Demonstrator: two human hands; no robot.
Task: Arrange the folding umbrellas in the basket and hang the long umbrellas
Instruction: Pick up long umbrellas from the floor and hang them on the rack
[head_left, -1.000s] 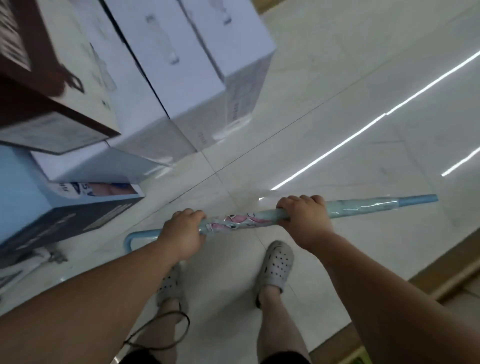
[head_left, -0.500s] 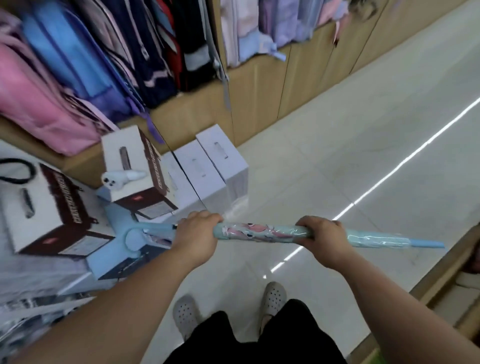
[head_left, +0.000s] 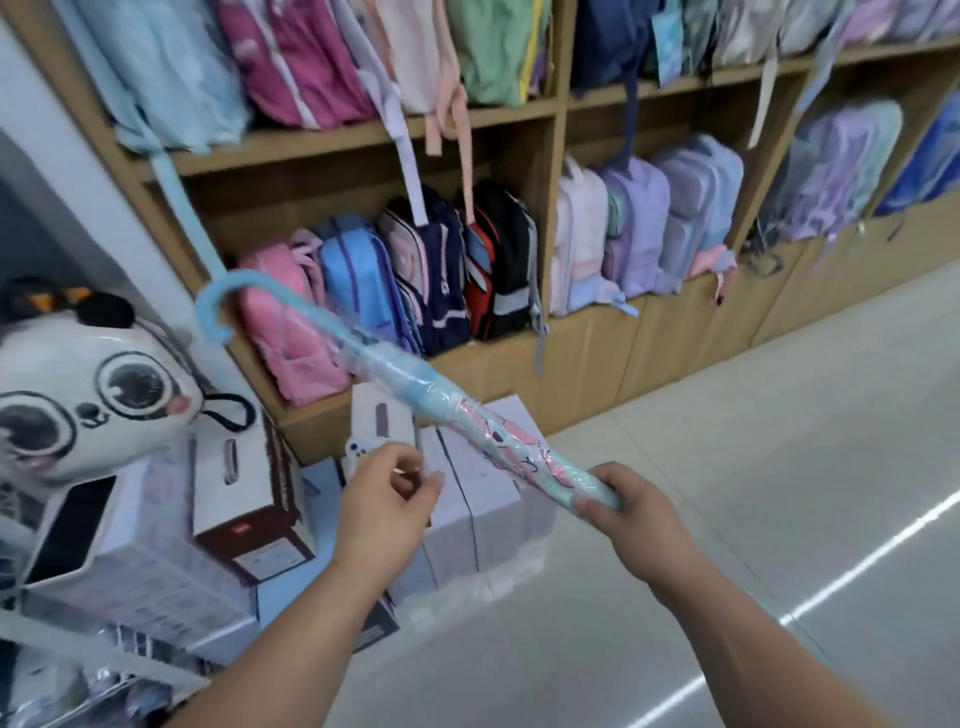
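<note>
A long light-blue umbrella (head_left: 415, 387) in clear plastic wrap, with a pink print, slants up and to the left. Its curved blue handle (head_left: 215, 304) is at the top, in front of the shelves. My right hand (head_left: 621, 512) grips the umbrella's lower end. My left hand (head_left: 387, 496) hangs free below the shaft with loosely curled fingers and holds nothing. No basket shows in the view.
Wooden shelves (head_left: 558, 106) full of school backpacks fill the back wall. White and brown boxes (head_left: 467, 499) stand on the floor under the umbrella. A white cartoon-faced bag (head_left: 88, 395) sits on stacked boxes at the left. Pale tiled floor (head_left: 753, 467) spreads to the right.
The view rose from the floor to the shelves. The umbrella swung from level to slanted, handle up at the left. My left hand let go of it; my right hand slid toward its tip end.
</note>
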